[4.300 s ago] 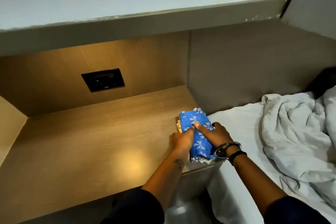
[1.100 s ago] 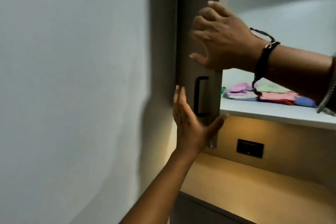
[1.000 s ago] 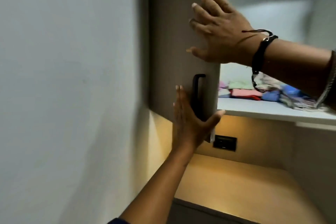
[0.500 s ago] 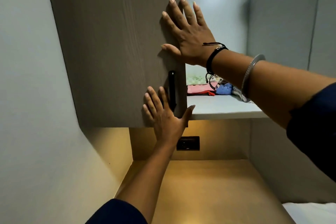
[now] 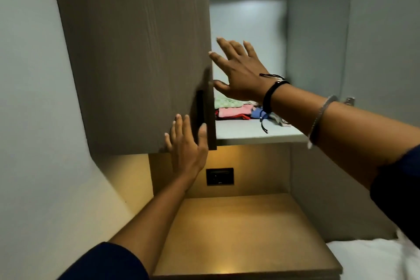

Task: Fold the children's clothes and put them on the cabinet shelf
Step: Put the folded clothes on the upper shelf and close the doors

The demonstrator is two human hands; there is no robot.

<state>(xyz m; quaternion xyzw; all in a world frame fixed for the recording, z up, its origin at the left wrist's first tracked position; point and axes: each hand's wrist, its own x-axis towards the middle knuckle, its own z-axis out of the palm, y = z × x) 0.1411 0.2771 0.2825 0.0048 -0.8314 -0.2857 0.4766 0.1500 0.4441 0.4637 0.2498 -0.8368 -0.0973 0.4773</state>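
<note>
**Both palms at the cabinet door, clothes on the shelf behind**

From the head camera, looking forward and up: the grey-brown wood-grain cabinet door (image 5: 136, 52) fills the upper left of the view, swung partway across the opening. A dark vertical handle (image 5: 199, 109) sits near its lower right corner.

The left hand (image 5: 185, 143) reaches up from the near left, a dark blue sleeve (image 5: 106, 261) at the elbow. Its fingers are straight and together, thumb spread to the right beside the handle, the palm flat toward the door's lower edge. It grips nothing.

The right hand (image 5: 238, 75) comes in from the right, higher up, just beside the door's right edge. Its fingers are spread wide and extended; the fingertips lie at the edge, and whether they touch it I cannot tell. It holds nothing. A black cord bracelet (image 5: 270, 93) wraps the wrist, with a silver bangle (image 5: 320, 118) farther down the forearm.

Behind the right hand, the folded children's clothes (image 5: 236, 110) lie on the white cabinet shelf (image 5: 256, 135), far in and toward the left: a pale green piece on top, pink and red below, something blue to their right, partly hidden by the wrist.

Below the shelf, a lit wooden niche holds a black wall socket (image 5: 219, 176) on its far panel. White bedding (image 5: 372, 259) shows at the near right.
</note>
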